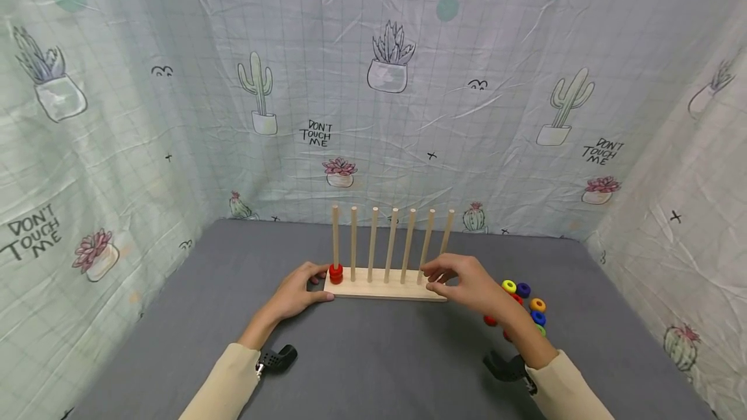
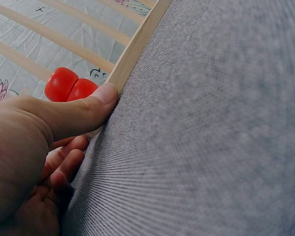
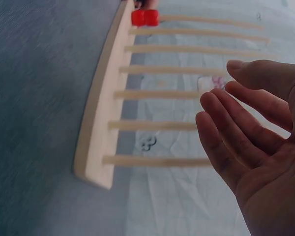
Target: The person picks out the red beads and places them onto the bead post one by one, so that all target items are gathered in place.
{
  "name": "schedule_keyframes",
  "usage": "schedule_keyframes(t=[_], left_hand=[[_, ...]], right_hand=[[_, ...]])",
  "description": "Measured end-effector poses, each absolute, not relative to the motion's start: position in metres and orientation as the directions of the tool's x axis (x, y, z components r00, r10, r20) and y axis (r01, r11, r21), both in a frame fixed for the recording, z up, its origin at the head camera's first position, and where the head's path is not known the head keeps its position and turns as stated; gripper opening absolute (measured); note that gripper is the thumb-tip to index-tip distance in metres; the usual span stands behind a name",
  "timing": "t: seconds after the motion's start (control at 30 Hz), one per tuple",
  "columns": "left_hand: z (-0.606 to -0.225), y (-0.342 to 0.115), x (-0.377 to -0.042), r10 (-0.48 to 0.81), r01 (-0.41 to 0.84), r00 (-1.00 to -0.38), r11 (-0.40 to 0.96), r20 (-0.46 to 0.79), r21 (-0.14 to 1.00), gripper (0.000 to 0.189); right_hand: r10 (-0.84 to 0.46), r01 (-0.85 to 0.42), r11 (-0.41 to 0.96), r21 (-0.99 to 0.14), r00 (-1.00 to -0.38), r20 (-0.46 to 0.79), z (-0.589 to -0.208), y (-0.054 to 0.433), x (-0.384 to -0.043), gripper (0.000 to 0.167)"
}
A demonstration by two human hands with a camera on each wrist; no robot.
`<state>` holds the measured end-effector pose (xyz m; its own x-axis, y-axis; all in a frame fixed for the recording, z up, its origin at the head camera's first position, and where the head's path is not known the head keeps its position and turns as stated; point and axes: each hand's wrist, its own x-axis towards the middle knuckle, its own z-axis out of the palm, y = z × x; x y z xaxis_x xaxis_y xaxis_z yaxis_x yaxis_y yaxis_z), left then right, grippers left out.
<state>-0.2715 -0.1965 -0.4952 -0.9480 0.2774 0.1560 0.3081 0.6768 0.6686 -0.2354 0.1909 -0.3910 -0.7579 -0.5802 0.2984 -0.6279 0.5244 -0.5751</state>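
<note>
A pale wooden peg board with several upright pegs stands on the grey cloth. Two red beads are stacked on its leftmost peg, down at the base. My left hand grips the board's left end, thumb on the front edge and the other fingers round behind. Over the right end of the board hovers my right hand, its fingers loosely bent. In the right wrist view nothing shows between the thumb and fingers, which are apart from the board.
Loose beads in yellow, blue, orange, red and green lie right of the board, partly hidden by my right forearm. A printed curtain hangs behind and on both sides of the grey surface.
</note>
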Motion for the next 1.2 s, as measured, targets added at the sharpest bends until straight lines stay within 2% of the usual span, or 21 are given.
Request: schedule_keyframes(t=[0.17, 0.43, 0.67, 1.2], left_hand=[[-0.496, -0.197, -0.271, 0.275, 0.305, -0.949, 0.676, 0.155, 0.67, 0.07], [-0.496, -0.197, -0.271, 0.271, 0.296, -0.952, 0.678, 0.145, 0.673, 0.07], [-0.495, -0.197, -0.272, 0.263, 0.288, -0.954, 0.68, 0.142, 0.674, 0.07], [-0.496, -0.197, -0.273, 0.273, 0.304, -0.95, 0.68, 0.155, 0.667, 0.07]], right_hand=[[-0.554, -0.627, 0.535, -0.567, -0.767, 0.324, -0.404, 0.206, -0.236, 0.026], [-0.481, -0.537, 0.602, -0.591, -0.835, 0.268, -0.418, 0.233, -0.237, 0.027], [-0.43, -0.501, 0.634, -0.589, -0.861, 0.27, -0.425, 0.259, -0.241, 0.028], [-0.308, -0.361, 0.741, -0.567, -0.932, 0.191, -0.429, 0.314, -0.239, 0.026]])
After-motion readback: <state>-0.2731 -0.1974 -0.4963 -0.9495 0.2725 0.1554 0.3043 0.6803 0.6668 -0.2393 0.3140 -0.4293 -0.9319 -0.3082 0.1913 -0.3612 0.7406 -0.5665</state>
